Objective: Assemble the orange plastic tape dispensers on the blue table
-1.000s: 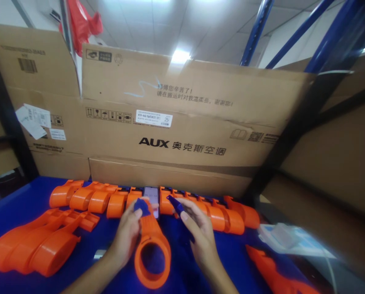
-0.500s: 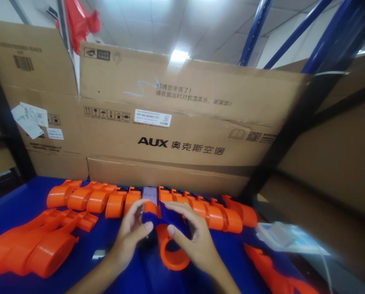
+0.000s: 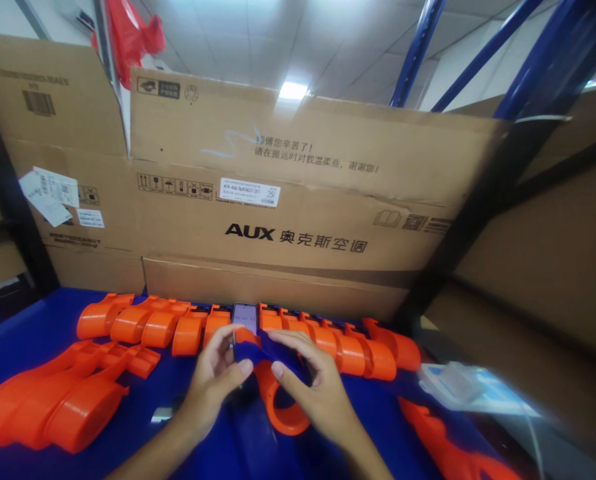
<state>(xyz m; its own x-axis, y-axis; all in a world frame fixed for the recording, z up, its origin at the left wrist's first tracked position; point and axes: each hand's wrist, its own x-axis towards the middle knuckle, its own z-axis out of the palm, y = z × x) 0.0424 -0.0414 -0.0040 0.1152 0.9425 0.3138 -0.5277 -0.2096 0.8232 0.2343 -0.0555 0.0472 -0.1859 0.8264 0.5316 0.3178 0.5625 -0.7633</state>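
Fingers (image 3: pixel 242 368) of both hands (image 3: pixel 211 387) (image 3: pixel 328 397), half-curled, hold blue and orange pieces (image 3: pixel 283 353) (image 3: pixel 288 423).

orange holder (image 3: pixel 285 425): handle partly hidden by left hand (image 3: pixel 219 375), ring by right hand (image 3: pixel 323 385) | blue piece (image 3: pixel 279 351): partly behind right hand's fingers, contact with orange holder unclear | phone (image 3: pixel 245 319), back edge of tabletop (image 3: pixel 142 408): lower end hidden, digits blurred | orange piece (image 3: pixel 455 445), tabletop's right edge: cut off below

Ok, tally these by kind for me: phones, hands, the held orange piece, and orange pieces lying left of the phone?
Phone: 1
Left hand and right hand: 2
Held orange piece: 1
Visible orange pieces left of phone: 8
Total: 12
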